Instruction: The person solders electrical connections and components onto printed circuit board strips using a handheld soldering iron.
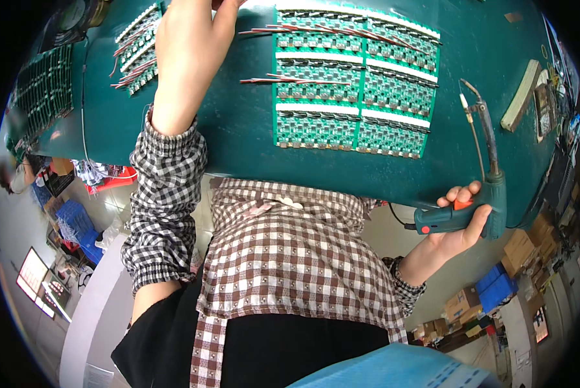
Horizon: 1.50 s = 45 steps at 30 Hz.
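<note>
My right hand [463,216] is wrapped round the dark green grip of a soldering gun [494,194], with a finger at its orange trigger. The gun's metal barrel and thin solder feed tube point up and away over the table's right part. My left hand [192,52] reaches to the far edge of view, between two groups of boards; its fingertips are cut off there. Right of it lies a panel of green circuit boards [319,132] in rows with white strips. Thin red, white and black wires [303,81] lie across the panel. Left of the hand is a smaller board group [137,48] with wires.
The boards lie on a dark green tabletop [238,142]. A dark stack of boards [44,90] stands at the far left. A wooden block [521,96] lies at the right edge. Below the table on the left is a red bin [112,180]; cartons [526,249] stand at right.
</note>
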### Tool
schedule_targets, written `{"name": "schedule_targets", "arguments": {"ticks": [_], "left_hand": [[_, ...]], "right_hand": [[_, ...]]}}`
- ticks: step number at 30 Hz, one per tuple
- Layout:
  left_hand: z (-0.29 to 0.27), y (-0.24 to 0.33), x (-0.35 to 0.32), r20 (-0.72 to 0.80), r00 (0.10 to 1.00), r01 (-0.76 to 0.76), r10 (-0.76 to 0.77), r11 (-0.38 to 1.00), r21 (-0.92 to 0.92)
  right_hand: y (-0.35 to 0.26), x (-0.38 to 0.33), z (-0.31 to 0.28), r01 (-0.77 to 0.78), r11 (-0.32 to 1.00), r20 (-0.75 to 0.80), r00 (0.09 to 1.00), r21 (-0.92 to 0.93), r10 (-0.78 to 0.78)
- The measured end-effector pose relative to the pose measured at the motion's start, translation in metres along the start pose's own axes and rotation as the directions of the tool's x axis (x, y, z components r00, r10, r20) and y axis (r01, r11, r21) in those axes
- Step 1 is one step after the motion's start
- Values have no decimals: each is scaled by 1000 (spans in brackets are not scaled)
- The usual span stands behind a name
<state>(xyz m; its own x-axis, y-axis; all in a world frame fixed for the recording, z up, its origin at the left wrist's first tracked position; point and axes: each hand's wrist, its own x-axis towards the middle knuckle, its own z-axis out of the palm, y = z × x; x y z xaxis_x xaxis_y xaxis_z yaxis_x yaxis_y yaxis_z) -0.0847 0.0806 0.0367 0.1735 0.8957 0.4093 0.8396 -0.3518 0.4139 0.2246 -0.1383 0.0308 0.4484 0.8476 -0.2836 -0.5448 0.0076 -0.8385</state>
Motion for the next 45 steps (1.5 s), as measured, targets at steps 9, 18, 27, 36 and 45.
{"name": "schedule_targets", "arguments": {"ticks": [9,18,27,36,45], "left_hand": [[-5,1,3,157,976,149,-151,989,28],[4,-18,12,301,950,102,-81,993,-55],[-15,73,-8,529,839,133,126,896,-424],[31,86,-34,513,830,-85,219,959,-271],[33,87,-42,453,885,54,106,944,-327]], "right_hand": [[-4,-7,-2,-5,999,-58,998,-34,3],[-2,-1,-1,3,1000,-31,999,-31,-4],[-6,-7,8,-11,998,-57,998,-63,8],[-15,-18,8,13,988,-40,999,-152,-20],[-17,-27,29,69,937,-44,995,-343,-89]]}}
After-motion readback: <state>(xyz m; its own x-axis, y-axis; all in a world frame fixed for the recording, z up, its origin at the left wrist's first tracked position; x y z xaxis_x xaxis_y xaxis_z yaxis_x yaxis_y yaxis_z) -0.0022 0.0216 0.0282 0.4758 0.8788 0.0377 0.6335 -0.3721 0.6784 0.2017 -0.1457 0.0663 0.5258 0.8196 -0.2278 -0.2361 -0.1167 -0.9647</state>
